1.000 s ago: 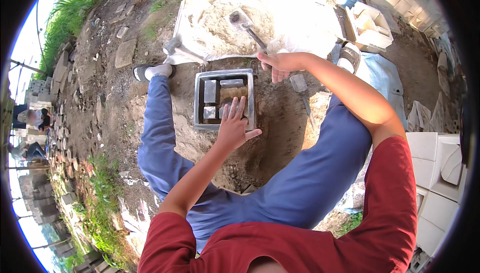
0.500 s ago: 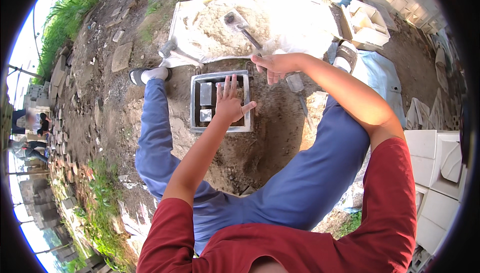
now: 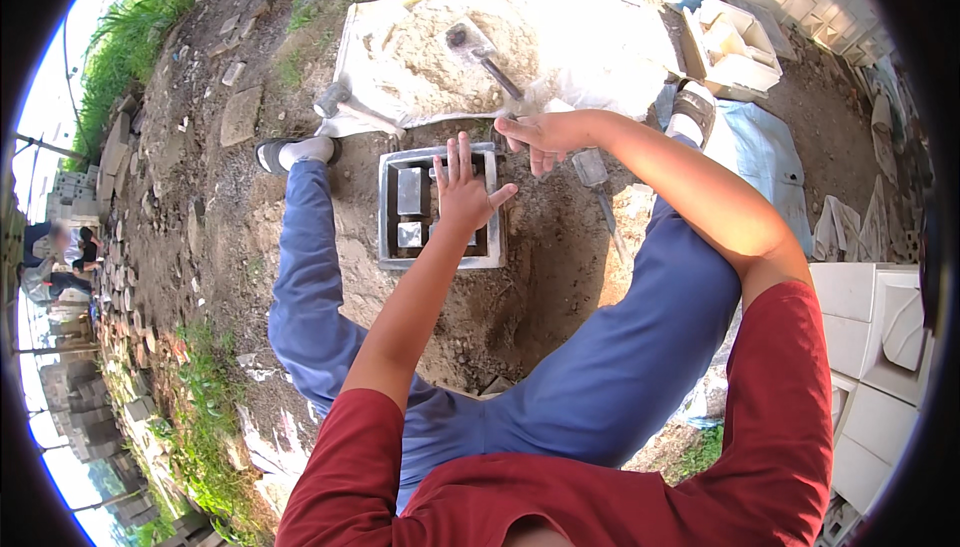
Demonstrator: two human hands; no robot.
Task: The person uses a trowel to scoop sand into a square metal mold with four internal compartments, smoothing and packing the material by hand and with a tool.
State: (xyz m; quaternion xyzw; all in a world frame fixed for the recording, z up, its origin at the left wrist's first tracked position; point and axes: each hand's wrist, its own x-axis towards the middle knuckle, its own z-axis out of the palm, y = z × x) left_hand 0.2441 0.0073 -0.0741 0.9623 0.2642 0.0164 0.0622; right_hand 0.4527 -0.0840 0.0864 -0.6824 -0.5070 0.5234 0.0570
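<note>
A square metal mould (image 3: pixel 390 261) with several grey metal blocks inside, such as the block (image 3: pixel 410 193), lies on the soil between my legs. Above its right half, my left hand (image 3: pixel 467 199) is spread flat with the thumb out, hiding part of the inside; contact with the blocks cannot be made out. My right hand (image 3: pixel 540 139) hangs at the mould's far right corner, thumb stretched out and fingers loosely bent, with nothing visible in it. Just right of it, a small flat-bladed shovel (image 3: pixel 590 168) lies on the ground.
Beyond the mould, a white sheet (image 3: pixel 350 67) bears pale powdery material and another small shovel (image 3: pixel 485 59). A mallet (image 3: pixel 333 100) lies at its near left corner. White tubs (image 3: pixel 735 42) stand far right; pale hollow blocks (image 3: pixel 850 317) are stacked at right. People appear far left.
My left hand has shifted slightly away from me and to the right over the mould. My right hand has moved a little left, closer to the mould's far corner.
</note>
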